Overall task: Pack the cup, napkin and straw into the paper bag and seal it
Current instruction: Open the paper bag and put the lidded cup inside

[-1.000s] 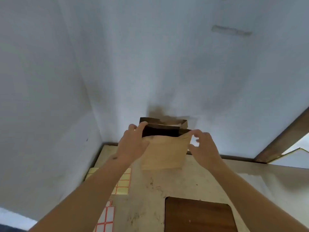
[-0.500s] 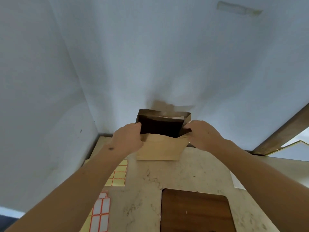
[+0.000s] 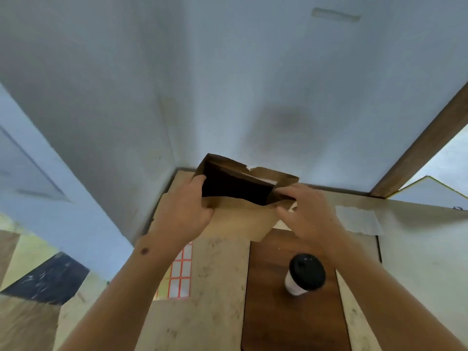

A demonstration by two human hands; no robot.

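Note:
A brown paper bag point(image 3: 243, 219) stands open-mouthed on the counter near the back wall, tilted a little. My left hand point(image 3: 186, 211) grips the left edge of its mouth. My right hand point(image 3: 306, 214) pinches the right edge of the mouth. The dark inside of the bag shows between my hands. A white paper cup with a black lid point(image 3: 305, 274) stands upright on the dark wooden board point(image 3: 273, 312), below my right wrist. A pale napkin point(image 3: 357, 219) lies flat on the counter to the right. I see no straw.
Sheets of red-bordered stickers point(image 3: 181, 274) lie on the counter under my left forearm. The white wall meets the counter just behind the bag. A brown wooden beam point(image 3: 420, 145) slants up at the right. The counter's left edge drops off beside my left arm.
The view has tipped down and the bag sits closer, so the cup and napkin now show. Both hands stay on the bag's mouth, which is pulled wider and skewed.

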